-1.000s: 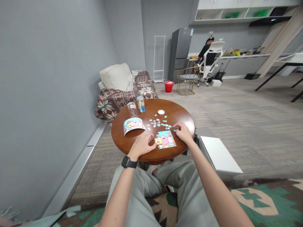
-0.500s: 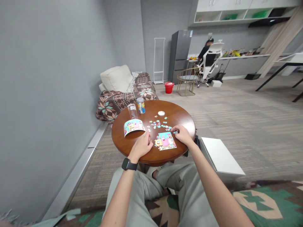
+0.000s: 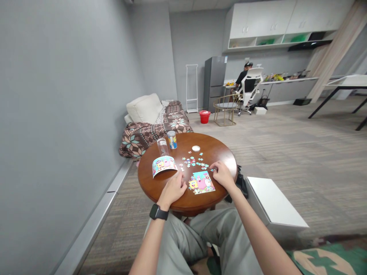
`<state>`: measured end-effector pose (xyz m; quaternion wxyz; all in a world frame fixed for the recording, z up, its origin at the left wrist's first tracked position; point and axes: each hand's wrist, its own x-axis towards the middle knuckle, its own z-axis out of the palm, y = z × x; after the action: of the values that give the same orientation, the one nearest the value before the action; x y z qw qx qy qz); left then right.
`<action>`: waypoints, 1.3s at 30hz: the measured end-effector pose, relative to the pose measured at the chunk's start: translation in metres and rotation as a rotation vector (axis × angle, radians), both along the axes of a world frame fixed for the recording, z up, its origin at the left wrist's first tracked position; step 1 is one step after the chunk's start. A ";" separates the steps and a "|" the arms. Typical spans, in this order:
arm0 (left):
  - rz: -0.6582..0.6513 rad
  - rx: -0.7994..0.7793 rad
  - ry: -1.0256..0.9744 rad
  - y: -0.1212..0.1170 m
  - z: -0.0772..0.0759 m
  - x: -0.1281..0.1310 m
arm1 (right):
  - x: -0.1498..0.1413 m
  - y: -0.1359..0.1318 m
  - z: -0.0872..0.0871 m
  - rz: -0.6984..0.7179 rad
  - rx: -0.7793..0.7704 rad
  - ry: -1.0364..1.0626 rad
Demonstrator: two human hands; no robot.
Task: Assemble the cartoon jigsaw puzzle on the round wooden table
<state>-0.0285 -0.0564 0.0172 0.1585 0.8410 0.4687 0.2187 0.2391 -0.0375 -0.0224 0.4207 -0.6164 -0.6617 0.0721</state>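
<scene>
A part-built cartoon jigsaw (image 3: 202,183) lies near the front edge of a round wooden table (image 3: 223,151). My left hand (image 3: 174,188) rests curled on the table, touching the jigsaw's left side. My right hand (image 3: 221,173) is at the jigsaw's upper right corner, its fingers pinched on a small blue puzzle piece. Several loose pieces (image 3: 194,161) are scattered just beyond the jigsaw. A curved cartoon picture sheet (image 3: 164,164) stands to the left.
A clear glass (image 3: 162,146), a small printed can (image 3: 172,139) and a white lid (image 3: 196,148) stand at the table's far side. A white box (image 3: 273,204) sits to my right. Behind are a patterned couch (image 3: 156,128), a red bucket (image 3: 204,116) and a seated person (image 3: 245,82).
The camera has tilted upward, so the table sits lower in view. Both hands have stayed at the jigsaw's sides with little movement.
</scene>
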 end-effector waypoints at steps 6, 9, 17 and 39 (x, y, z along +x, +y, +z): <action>0.029 -0.104 0.004 0.011 0.010 0.005 | 0.001 0.006 -0.006 0.161 0.053 0.050; 0.042 -0.203 -0.012 0.028 0.023 0.018 | 0.003 0.010 -0.009 0.157 0.035 0.100; -0.213 -0.437 -0.364 0.081 0.016 0.067 | 0.001 0.005 -0.006 0.013 0.026 -0.096; -0.617 -1.112 -1.071 0.069 -0.001 0.029 | 0.001 0.004 0.000 0.145 -0.131 -0.018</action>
<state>0.0001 0.0121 0.0163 0.8053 0.5131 0.1178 0.2725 0.2405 -0.0339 -0.0222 0.3672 -0.5939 -0.7020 0.1401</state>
